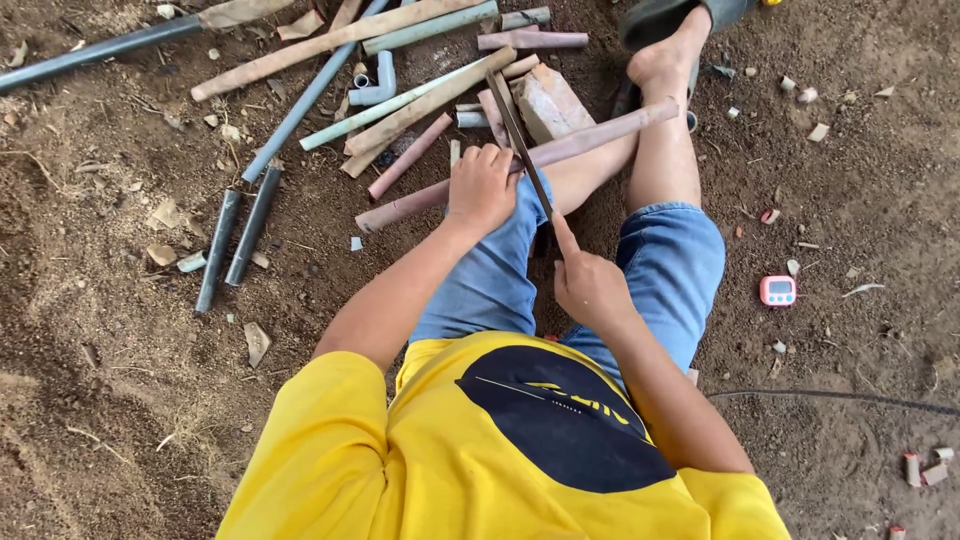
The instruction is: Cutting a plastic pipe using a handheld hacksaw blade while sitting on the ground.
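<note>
Our left hand (pixel 481 187) keeps a closed grip over the long, dirt-stained pinkish plastic pipe (pixel 520 163), fingers curled across its top and pressing it down. Our right hand (pixel 590 287) has a closed grip on the near end of a thin dark metal saw blade (pixel 520 145), the forefinger stretched out along it.

From the head camera, we see the pipe lying slantwise across our legs, its far end near our bare foot (pixel 665 60) and its near end on the brown dirt ground (pixel 120 380) to the left. The blade crosses the pipe just to the right of our left hand, touching it there, and runs on up towards a pale, rough stone block (pixel 548 100) that sits just beyond the pipe.

We wear blue denim shorts (pixel 672 262) and a yellow shirt (pixel 330 450) with a dark oval patch. A heap of pipe offcuts, grey and pink and tan, lies beyond our hands, among them a pale grey elbow fitting (pixel 378 85). Two short dark pipe pieces (pixel 235 235) lie side by side well to the left. A small pink digital timer (pixel 777 290) rests on the ground to the right of our knee, well apart from the hands. A thin dark cable (pixel 850 397) trails across the dirt at lower right.
</note>
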